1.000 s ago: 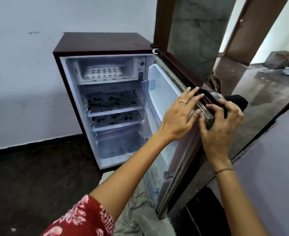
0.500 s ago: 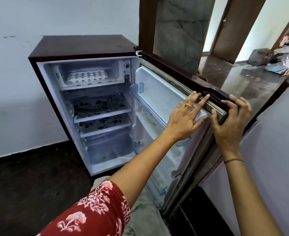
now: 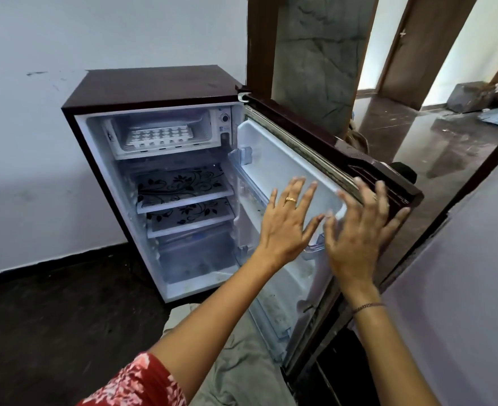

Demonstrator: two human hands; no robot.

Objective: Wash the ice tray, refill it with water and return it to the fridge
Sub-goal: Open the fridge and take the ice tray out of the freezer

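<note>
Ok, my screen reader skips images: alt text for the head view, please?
A person's left hand and right hand, fingers spread, hover by the open door of a small maroon fridge. A white ice tray sits in its top freezer compartment.

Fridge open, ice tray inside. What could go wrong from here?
1. Neither the left hand nor the right hand grips the fridge door; it may swing.
2. The ice tray sits in the tight freezer compartment; pulled out tilted, it could spill.
3. The cloth on the floor could catch a foot.
</note>
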